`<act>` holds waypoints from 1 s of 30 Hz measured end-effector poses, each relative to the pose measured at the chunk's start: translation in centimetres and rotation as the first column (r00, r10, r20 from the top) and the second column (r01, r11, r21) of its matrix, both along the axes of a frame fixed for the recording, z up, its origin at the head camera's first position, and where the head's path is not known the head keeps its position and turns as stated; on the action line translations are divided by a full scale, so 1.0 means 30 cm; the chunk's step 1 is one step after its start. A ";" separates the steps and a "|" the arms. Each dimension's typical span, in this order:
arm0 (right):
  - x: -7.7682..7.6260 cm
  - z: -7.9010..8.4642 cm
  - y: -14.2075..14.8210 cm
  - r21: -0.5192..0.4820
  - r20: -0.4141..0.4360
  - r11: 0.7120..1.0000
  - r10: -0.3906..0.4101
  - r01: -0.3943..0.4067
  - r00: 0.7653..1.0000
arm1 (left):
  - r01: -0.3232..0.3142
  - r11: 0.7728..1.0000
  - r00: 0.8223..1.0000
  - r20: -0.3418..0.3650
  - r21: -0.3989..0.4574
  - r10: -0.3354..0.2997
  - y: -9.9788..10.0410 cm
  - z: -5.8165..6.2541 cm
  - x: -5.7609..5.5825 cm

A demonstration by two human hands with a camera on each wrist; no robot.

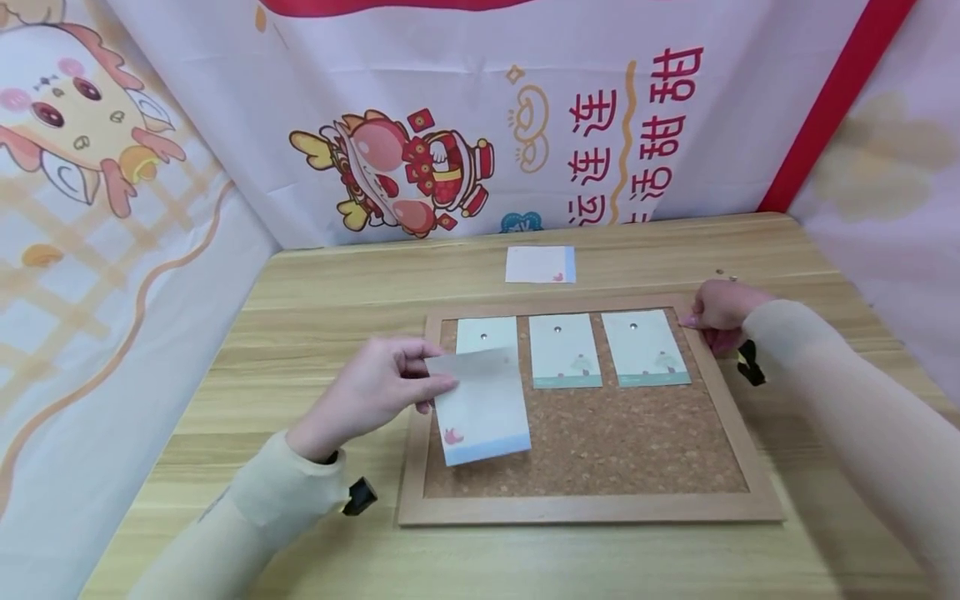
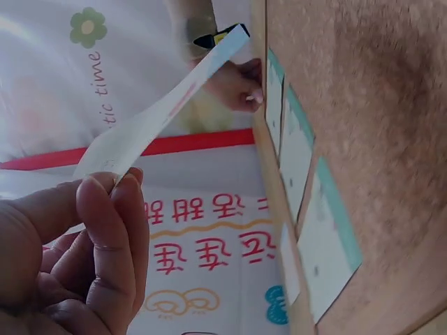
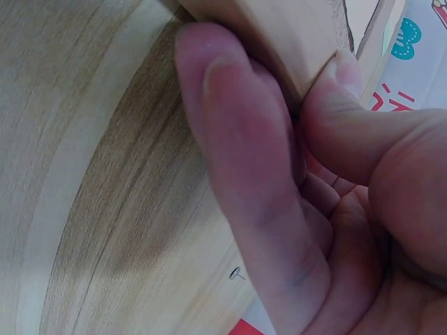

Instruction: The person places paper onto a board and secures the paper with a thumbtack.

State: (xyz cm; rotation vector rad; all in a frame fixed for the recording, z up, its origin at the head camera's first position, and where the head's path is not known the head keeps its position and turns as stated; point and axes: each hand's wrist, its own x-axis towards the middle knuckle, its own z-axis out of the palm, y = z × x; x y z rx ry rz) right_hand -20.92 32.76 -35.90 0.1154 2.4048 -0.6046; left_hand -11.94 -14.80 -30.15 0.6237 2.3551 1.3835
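Observation:
My left hand pinches a white note sheet by its upper left corner, above the left part of the framed cork board. The sheet has a blue band along its lower edge and a small pink picture. In the left wrist view it bends slightly, held between thumb and fingers. My right hand grips the board's wooden frame on its right side, thumb over the top and fingers along the outside. Three green-edged sheets are pinned in a row across the board's top; the held note partly covers the leftmost.
Another blue-edged note lies on the table behind the board. Small metal thumbtacks lie beyond my right hand. Printed cloth hangs along the table's back and sides. A black device sits at my left wrist.

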 end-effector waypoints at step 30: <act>-0.021 -0.001 0.004 0.015 0.031 0.999 0.038 -0.038 0.999 | -0.012 0.985 0.990 0.139 -0.172 0.037 0.027 -0.237 -0.041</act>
